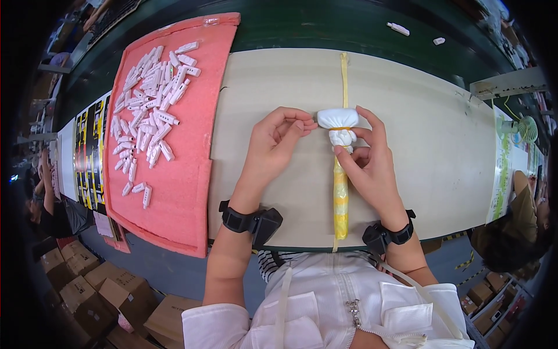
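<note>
A stick wrapped in yellow tape (340, 203) lies lengthwise on the beige board (279, 192). Its far end carries a rounded head of white cloth (333, 118), gathered by a tan band (342, 128) with bunched cloth below it. My right hand (373, 166) closes around the right side of this head, thumb on the bunched cloth and index finger near the top. Just left of the head is my left hand (274, 139), its fingertips pinched together. Whatever may be between those fingertips is too small to make out.
A pink foam mat (180, 198) to the left holds a pile of small white plastic pieces (154, 87). A yellow strip (344, 78) runs beyond the cloth head. Two white pieces lie on the green surface (325, 29) behind. A small green fan (528, 128) stands right; cardboard boxes (119, 273) sit lower left.
</note>
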Available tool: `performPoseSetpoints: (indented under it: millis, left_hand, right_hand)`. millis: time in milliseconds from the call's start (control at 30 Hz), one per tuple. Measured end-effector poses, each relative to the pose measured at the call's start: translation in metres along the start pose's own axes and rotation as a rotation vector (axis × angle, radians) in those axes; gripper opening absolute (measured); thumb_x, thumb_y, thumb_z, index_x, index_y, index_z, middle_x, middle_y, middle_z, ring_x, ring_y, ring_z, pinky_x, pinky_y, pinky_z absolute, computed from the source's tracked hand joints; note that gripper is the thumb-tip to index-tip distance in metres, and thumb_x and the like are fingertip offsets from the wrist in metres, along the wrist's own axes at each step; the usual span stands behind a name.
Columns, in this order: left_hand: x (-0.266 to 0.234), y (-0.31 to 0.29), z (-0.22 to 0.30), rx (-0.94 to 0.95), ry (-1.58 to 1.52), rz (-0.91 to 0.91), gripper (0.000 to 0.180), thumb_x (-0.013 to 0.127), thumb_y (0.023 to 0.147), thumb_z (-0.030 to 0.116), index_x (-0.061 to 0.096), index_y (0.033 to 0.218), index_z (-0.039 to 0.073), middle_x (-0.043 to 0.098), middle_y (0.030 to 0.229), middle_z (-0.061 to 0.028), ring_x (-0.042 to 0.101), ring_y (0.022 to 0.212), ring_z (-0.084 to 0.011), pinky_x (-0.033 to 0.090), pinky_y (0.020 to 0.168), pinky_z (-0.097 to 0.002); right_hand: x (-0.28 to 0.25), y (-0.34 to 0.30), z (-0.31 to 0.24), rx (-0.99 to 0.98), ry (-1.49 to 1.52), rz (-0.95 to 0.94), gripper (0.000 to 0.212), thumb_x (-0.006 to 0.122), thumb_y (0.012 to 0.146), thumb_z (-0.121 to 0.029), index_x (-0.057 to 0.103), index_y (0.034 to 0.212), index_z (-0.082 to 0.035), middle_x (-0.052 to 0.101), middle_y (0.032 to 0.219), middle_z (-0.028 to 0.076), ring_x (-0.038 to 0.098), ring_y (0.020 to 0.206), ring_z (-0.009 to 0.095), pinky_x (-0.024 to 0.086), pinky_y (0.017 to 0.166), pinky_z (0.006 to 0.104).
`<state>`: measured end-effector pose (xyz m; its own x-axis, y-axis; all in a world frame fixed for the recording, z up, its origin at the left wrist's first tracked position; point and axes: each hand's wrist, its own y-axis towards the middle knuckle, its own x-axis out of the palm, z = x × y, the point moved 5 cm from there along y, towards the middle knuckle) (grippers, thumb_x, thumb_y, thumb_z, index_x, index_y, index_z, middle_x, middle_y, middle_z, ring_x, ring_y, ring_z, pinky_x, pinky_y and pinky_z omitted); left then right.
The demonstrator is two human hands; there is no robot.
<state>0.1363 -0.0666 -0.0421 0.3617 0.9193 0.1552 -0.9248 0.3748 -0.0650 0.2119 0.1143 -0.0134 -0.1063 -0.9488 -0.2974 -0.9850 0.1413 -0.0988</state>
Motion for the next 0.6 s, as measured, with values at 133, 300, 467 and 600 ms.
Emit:
performPoseSetpoints:
  millis: [133, 300, 467, 600]
  left_hand:
    - [-0.003, 0.001, 0.003, -0.001, -0.001, 0.009, 0.019, 0.055, 0.105, 0.005, 0.062, 0.117, -0.008, 0.07, 0.112, -0.015, 0.071, 0.108, -0.0241, 0.057, 0.097, -0.0342]
    - [0.001, 0.0, -0.002, -0.012, -0.008, -0.001, 0.018, 0.055, 0.105, 0.003, 0.062, 0.117, -0.008, 0.07, 0.112, -0.0141, 0.071, 0.108, -0.0225, 0.057, 0.097, -0.0331]
    - [0.001, 0.002, -0.002, -0.029, -0.028, -0.013, 0.016, 0.053, 0.104, 0.0, 0.061, 0.116, -0.008, 0.069, 0.112, -0.0126, 0.071, 0.107, -0.02, 0.056, 0.099, -0.032]
    - [0.003, 0.002, 0.001, -0.015, -0.02, -0.008, 0.016, 0.053, 0.104, 0.001, 0.062, 0.116, -0.007, 0.07, 0.11, -0.0118, 0.071, 0.105, -0.019, 0.057, 0.095, -0.0308]
  right_hand:
    - [0.0, -0.001, 0.0, -0.001, -0.006, 0.001, 0.074, 0.072, 0.093, -0.006, 0.032, 0.155, -0.01, 0.065, 0.118, 0.017, 0.065, 0.068, 0.007, 0.05, 0.061, 0.0208]
    - [0.0, 0.0, -0.002, -0.011, -0.022, -0.007, 0.073, 0.07, 0.093, -0.006, 0.035, 0.156, -0.01, 0.065, 0.117, 0.017, 0.065, 0.068, 0.007, 0.05, 0.06, 0.0208]
    - [-0.001, 0.003, -0.003, -0.042, -0.048, -0.025, 0.068, 0.07, 0.093, -0.005, 0.042, 0.154, -0.009, 0.066, 0.117, 0.015, 0.064, 0.067, 0.006, 0.049, 0.06, 0.0201]
    - [-0.004, 0.005, -0.013, -0.067, -0.077, -0.051, 0.064, 0.07, 0.092, -0.004, 0.046, 0.152, -0.008, 0.066, 0.117, 0.013, 0.063, 0.067, 0.004, 0.049, 0.06, 0.0194]
